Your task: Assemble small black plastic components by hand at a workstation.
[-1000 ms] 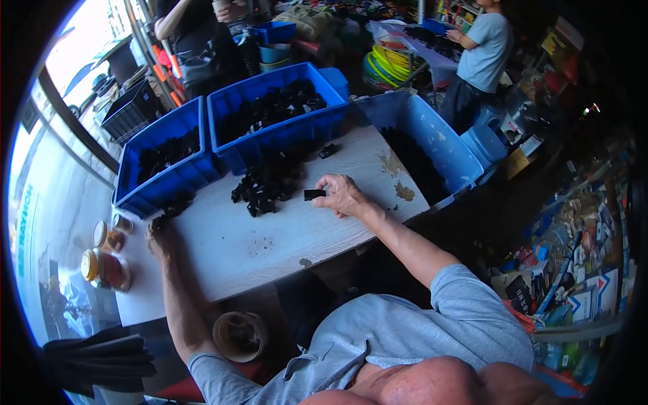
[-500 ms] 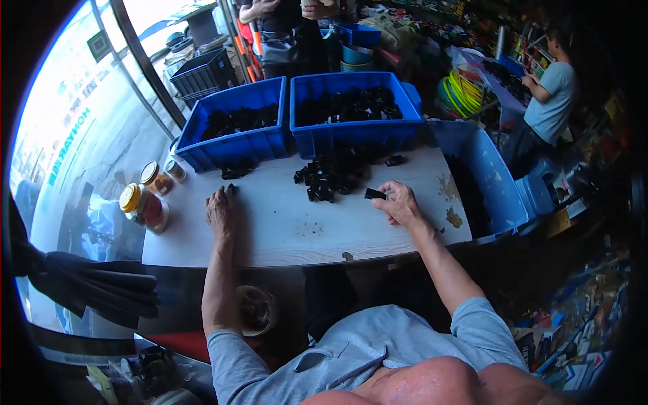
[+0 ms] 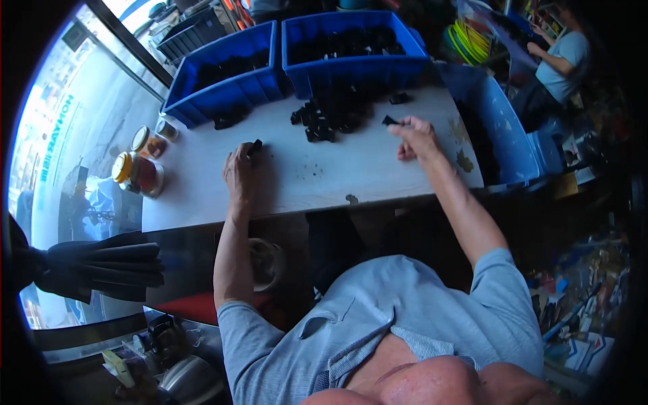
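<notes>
My left hand rests low over the pale tabletop, its fingers closed on a small black plastic part. On the right, my right hand pinches another black part between thumb and fingers, a little above the table. Between the hands and farther back lies a pile of similar black parts. A smaller heap of black parts sits against the left blue bin, and a single black part lies beyond my right hand.
Two blue bins full of black parts line the table's far edge. Lidded jars stand at the left. A larger blue tub adjoins the table's right side. Another person works at the far right.
My head view has tilted down, so the table sits higher in the picture. Over the table my left hand has shifted right with its part; my right hand has turned slightly, still pinching its part.
</notes>
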`<act>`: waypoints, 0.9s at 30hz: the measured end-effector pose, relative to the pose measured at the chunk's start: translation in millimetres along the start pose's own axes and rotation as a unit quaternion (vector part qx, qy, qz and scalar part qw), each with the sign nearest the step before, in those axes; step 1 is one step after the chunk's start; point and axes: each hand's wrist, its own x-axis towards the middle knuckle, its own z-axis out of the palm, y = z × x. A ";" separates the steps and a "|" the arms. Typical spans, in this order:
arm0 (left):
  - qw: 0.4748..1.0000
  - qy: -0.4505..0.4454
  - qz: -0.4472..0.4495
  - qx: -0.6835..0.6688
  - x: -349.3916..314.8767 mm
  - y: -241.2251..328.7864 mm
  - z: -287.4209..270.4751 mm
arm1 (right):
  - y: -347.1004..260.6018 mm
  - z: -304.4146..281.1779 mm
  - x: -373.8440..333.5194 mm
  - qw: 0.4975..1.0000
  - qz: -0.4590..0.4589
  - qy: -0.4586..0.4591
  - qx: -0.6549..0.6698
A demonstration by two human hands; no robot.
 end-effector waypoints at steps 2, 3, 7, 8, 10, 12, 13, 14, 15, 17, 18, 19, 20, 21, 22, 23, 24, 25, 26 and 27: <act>0.999 0.004 0.031 -0.028 0.2 21.0 0.0 | -5.7 -22.3 8.6 0.998 0.019 0.051 0.003; 0.998 -0.003 0.050 -0.040 -6.1 28.8 2.3 | -1.1 -38.0 16.1 0.995 0.015 0.095 0.016; 0.994 -0.024 0.098 -0.040 -19.4 48.3 10.0 | -0.1 -91.3 34.5 0.961 -0.008 0.268 0.069; 0.994 -0.029 0.105 -0.032 -23.5 49.5 9.0 | -5.0 -92.5 31.1 0.957 -0.004 0.287 0.050; 0.994 -0.035 0.102 -0.028 -25.7 55.1 8.0 | -10.3 -89.0 31.9 0.957 -0.009 0.290 0.017; 0.993 -0.046 0.103 -0.026 -25.8 63.3 7.7 | -9.1 -85.4 35.2 0.970 -0.015 0.242 -0.009; 0.992 -0.041 0.116 -0.037 -26.7 65.6 9.1 | -9.1 -81.8 38.0 0.980 -0.020 0.193 -0.035; 0.992 -0.032 0.116 -0.033 -25.4 69.0 8.8 | -11.8 -75.4 42.6 0.981 -0.027 0.189 -0.034; 0.991 -0.047 0.120 -0.040 -25.8 72.9 7.2 | -12.6 -68.0 45.3 0.986 -0.015 0.157 -0.063; 0.989 -0.056 0.132 -0.044 -26.1 77.3 5.1 | -14.2 -54.1 53.2 0.987 -0.008 0.120 -0.111; 0.989 -0.044 0.133 -0.042 -25.9 79.3 6.4 | -14.9 -49.0 59.1 0.986 -0.007 0.111 -0.122; 0.989 -0.045 0.130 -0.047 -25.4 81.2 7.5 | -16.2 -45.4 64.2 0.982 -0.019 0.109 -0.152; 0.990 -0.048 0.125 -0.049 -26.6 82.2 5.5 | -17.9 -38.4 66.0 0.977 -0.029 0.105 -0.181; 0.989 -0.049 0.127 -0.056 -26.1 84.3 3.4 | -22.2 -33.8 68.3 0.970 -0.023 0.106 -0.220; 0.990 -0.041 0.126 -0.053 -25.1 84.2 2.7 | -25.2 -30.7 72.4 0.970 -0.032 0.103 -0.220; 0.990 -0.045 0.124 -0.051 -26.1 82.8 2.0 | -28.4 -26.4 73.3 0.962 -0.029 0.100 -0.254; 0.990 -0.050 0.123 -0.049 -27.3 81.4 2.0 | -30.9 -23.0 73.9 0.952 -0.026 0.098 -0.287; 0.990 -0.047 0.120 -0.055 -28.5 80.2 2.4 | -32.3 -20.1 73.7 0.944 -0.032 0.093 -0.316; 0.990 -0.042 0.120 -0.054 -28.1 82.2 1.5 | -32.6 -20.8 74.5 0.943 -0.037 0.093 -0.316; 0.991 -0.048 0.114 -0.058 -27.6 84.6 0.9 | -29.7 -23.8 77.7 0.943 -0.035 0.097 -0.317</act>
